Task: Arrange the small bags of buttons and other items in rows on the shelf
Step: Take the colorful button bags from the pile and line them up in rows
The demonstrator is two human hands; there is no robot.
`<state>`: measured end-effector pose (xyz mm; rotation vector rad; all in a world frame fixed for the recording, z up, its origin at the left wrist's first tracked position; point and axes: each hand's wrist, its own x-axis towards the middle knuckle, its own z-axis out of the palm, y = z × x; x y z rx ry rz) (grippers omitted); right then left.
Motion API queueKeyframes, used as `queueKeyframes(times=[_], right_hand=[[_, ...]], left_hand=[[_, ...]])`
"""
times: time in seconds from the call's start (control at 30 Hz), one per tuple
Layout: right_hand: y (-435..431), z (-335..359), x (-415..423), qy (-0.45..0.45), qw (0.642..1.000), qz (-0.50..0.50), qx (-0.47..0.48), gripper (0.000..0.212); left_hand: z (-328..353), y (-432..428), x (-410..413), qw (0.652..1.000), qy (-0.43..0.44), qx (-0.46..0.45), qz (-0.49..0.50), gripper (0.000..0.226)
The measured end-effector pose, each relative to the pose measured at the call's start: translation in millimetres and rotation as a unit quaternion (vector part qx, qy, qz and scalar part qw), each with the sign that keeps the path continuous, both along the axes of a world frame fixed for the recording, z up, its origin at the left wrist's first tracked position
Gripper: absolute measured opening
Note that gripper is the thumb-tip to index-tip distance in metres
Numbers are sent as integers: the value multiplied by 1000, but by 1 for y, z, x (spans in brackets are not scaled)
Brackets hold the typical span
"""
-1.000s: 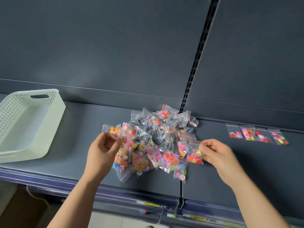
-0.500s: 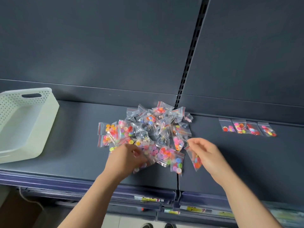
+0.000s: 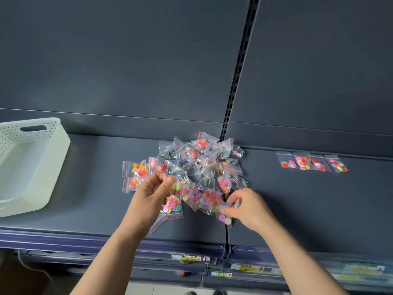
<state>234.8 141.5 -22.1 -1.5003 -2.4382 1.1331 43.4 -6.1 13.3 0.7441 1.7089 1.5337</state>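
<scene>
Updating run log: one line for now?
left hand pinches bag; right hand grips second bag; row: four bags; pile unsorted

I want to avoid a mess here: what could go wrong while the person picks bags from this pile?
The left hand and right hand each pinch a bag in the overlapping pile, so lifting may drag neighbours along. The front bags lie close to the shelf edge; one could slide off.
</scene>
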Motion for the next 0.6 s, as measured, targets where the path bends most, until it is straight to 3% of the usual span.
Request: queueKeyframes(times=[0.23,0.47,0.6], right_hand=[[9,17,22,154,980,-84,-89,17],[48,43,108,260,926,-265,-63,13],[76,46,173,295,897,-326,-46,10]], left_hand=[[2,19,14,999,-24,31,-17,30],[7,82,69,996,15,43,-73,11],[10,133,120,990,2,54,-134,19]])
